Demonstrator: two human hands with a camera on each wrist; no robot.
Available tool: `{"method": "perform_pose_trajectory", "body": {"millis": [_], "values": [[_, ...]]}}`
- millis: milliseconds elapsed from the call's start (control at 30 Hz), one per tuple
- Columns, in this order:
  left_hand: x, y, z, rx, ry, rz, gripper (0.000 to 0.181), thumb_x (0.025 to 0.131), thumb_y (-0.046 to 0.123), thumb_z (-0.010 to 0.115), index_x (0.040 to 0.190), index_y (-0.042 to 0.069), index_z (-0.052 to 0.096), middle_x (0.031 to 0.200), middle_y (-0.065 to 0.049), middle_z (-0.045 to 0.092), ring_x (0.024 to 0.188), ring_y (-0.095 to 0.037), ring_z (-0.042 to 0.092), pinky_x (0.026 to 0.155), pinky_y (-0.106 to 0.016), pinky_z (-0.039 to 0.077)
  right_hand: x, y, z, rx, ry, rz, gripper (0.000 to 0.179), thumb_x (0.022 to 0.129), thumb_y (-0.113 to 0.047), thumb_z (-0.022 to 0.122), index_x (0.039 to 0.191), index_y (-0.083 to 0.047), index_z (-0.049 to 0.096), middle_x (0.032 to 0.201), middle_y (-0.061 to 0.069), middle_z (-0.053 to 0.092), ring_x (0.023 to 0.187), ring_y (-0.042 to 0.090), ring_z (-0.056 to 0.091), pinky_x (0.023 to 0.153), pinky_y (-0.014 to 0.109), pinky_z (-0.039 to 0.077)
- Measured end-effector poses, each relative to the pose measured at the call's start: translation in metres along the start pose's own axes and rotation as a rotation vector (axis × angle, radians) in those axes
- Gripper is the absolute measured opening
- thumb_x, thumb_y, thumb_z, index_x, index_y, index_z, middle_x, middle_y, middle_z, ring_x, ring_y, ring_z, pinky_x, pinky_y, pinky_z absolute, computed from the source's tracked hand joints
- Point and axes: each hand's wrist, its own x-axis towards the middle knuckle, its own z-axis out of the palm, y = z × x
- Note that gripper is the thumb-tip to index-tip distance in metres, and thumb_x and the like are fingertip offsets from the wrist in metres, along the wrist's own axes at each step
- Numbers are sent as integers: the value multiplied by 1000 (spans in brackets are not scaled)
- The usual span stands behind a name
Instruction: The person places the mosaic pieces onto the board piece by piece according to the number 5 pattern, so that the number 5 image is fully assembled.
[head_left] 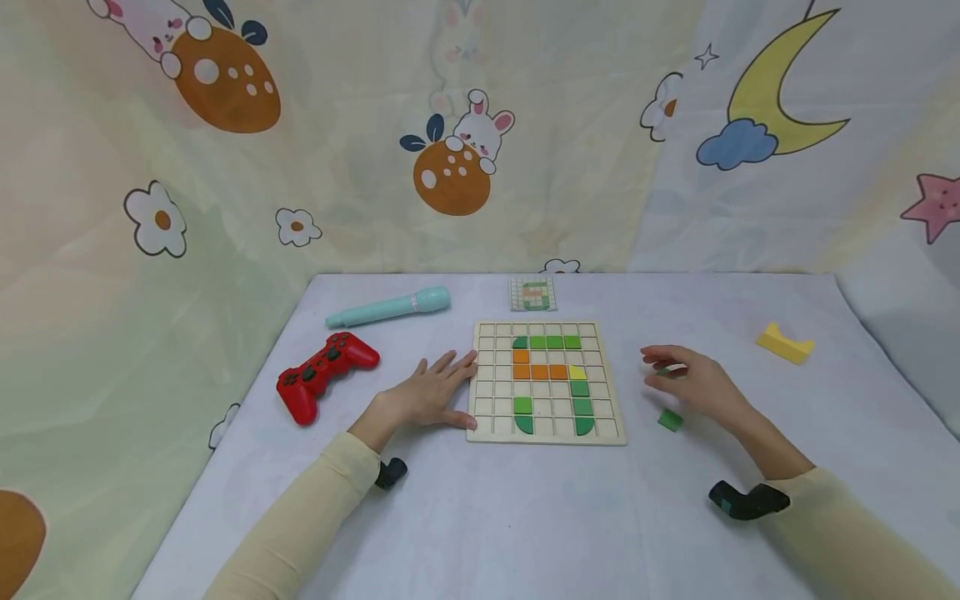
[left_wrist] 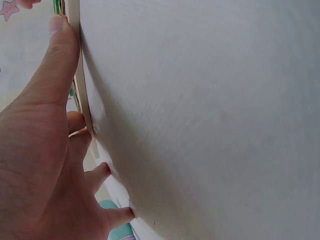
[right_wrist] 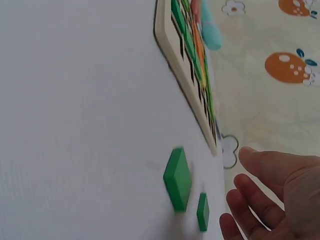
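A wooden grid board [head_left: 487,387] lies on the table with green, orange and yellow tiles set in some of its squares. At its left edge, my left hand [head_left: 423,393] rests with spread fingers; the thumb [left_wrist: 62,50] touches the board's side in the left wrist view. My right hand [head_left: 693,385] hovers to the right of the board, its fingers loosely bent. Two green tiles lie near it: the nearer tile [right_wrist: 177,180] is apart from the hand, while the farther tile [right_wrist: 202,212] sits just by the fingertips. Nothing shows between thumb and fingers in the right wrist view.
Behind the board is a small pattern card [head_left: 533,294]. A red game controller [head_left: 322,375] and a turquoise stick-shaped object [head_left: 386,309] lie to the left. On the right stands a yellow notched block [head_left: 785,342]. A patterned cloth [head_left: 585,183] hangs behind the table.
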Motion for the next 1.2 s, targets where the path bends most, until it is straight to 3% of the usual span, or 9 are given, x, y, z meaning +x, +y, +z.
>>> {"method": "perform_pose_trajectory", "body": {"millis": [133,333,667,933,1100,1200], "values": [[0,0,0,0,-2,1,102,80,70,59,157,24,10,165,8,-2,153,-28,0,117,-63,11,-2,22,-13,9,8,25,55,92,-26,67,139,-6,48,133,18,58,115,30,54,88,23,47],[0,0,-1,3,-7,6,103,80,70,59,157,23,9,165,7,-2,153,-28,0,117,-63,11,-4,39,-15,13,-1,36,59,91,-27,68,140,-3,47,135,23,55,116,36,52,95,47,46],[1,2,-1,5,-9,-10,103,79,71,60,157,24,11,165,8,-3,153,-28,0,117,-63,12,2,42,-4,-68,52,-24,51,88,-12,68,135,0,52,120,22,64,109,35,55,92,49,47],[1,1,1,5,-2,-4,104,79,71,60,157,24,10,165,8,-2,153,-28,1,117,-63,12,4,28,-1,-62,24,-12,48,88,-8,66,134,-1,53,118,21,64,107,34,57,91,49,49],[0,1,-1,0,-5,-4,103,79,70,60,157,24,11,165,8,-2,153,-28,0,117,-63,12,9,5,5,-43,-27,9,48,88,-11,66,135,-5,54,119,17,63,108,31,56,91,47,50],[0,2,-2,-10,-2,0,103,79,69,61,157,23,12,165,7,-1,152,-29,1,117,-64,12,12,-12,14,-38,-48,-32,48,87,-11,68,134,-6,56,118,14,64,106,29,57,90,44,50]]}}
